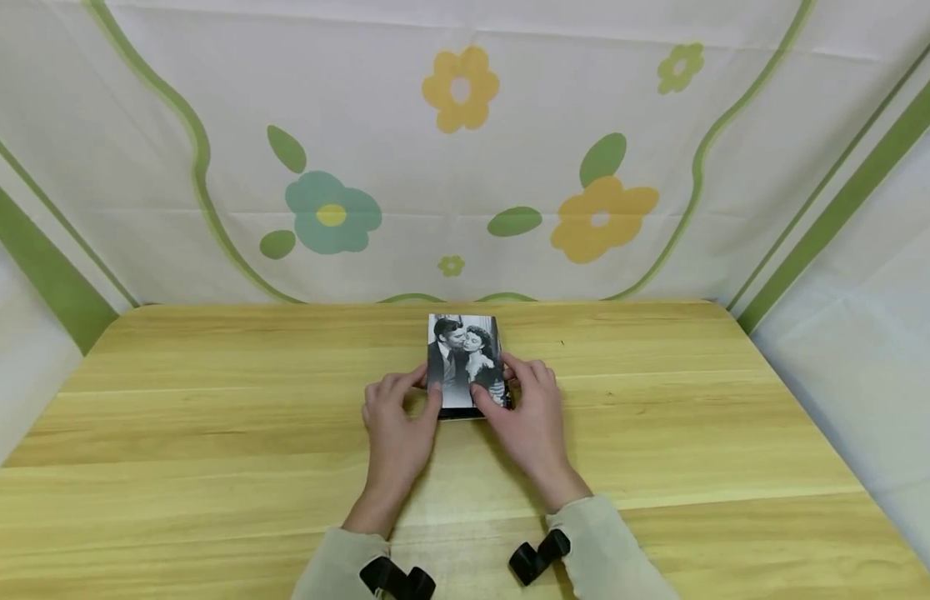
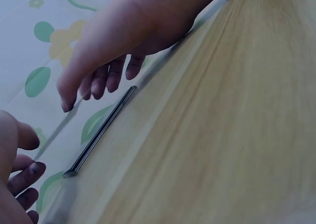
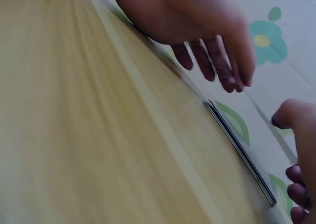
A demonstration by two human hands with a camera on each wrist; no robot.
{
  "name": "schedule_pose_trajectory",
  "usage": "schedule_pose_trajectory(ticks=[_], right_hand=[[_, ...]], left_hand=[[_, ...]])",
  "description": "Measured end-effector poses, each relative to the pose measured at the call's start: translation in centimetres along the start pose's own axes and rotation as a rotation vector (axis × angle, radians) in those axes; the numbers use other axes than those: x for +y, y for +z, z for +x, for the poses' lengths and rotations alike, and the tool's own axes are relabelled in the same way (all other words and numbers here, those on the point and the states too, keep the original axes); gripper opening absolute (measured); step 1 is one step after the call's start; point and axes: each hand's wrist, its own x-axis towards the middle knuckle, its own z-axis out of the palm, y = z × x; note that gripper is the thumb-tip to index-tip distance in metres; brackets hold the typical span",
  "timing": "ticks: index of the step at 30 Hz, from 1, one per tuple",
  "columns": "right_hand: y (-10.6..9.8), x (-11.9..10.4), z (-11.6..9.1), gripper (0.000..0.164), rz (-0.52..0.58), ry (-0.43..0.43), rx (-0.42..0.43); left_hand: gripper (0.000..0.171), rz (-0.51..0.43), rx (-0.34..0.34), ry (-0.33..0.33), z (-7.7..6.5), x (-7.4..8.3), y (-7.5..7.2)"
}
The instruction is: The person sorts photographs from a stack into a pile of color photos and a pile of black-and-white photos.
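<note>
Photo card (image 1: 465,354) held over thin stack (image 3: 239,152)

The left hand (image 1: 399,423) is on the stack's left and the right hand (image 1: 532,415) on its right; each is clamped on 1 side of the card, thumb above, fingers below. The black-and-white card is just above the stack, apart from it. The wooden table (image 1: 247,467) is under the stack, a flowered cloth (image 1: 405,158) behind it, and 2 pale sleeves (image 1: 615,550) on its near side.

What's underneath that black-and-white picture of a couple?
Below the held picture, apart from it, a thin, dark-edged stack lies on the wooden table. Most of its top is covered, so what it shows is hidden.
</note>
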Motion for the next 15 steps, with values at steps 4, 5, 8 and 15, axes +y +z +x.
schedule_pose_trajectory(ticks=[4, 5, 8, 15], right_hand=[[0.27, -0.35, -0.26, 0.066, 0.067, 0.007, 0.019], [0.28, -0.44, -0.30, 0.066, 0.082, 0.008, 0.024], [0.24, -0.63, -0.35, 0.064, 0.133, 0.017, 0.036], [0.05, -0.69, -0.37, 0.066, 0.191, 0.008, 0.058]], left_hand=[[0.029, -0.077, 0.027, 0.004, 0.02, 0.10, -0.12], [0.029, -0.089, 0.031, 0.004, 0.00, 0.15, -0.16], [0.028, -0.119, 0.037, -0.009, -0.07, 0.27, -0.26], [0.028, -0.154, 0.039, -0.032, -0.07, 0.43, -0.20]])
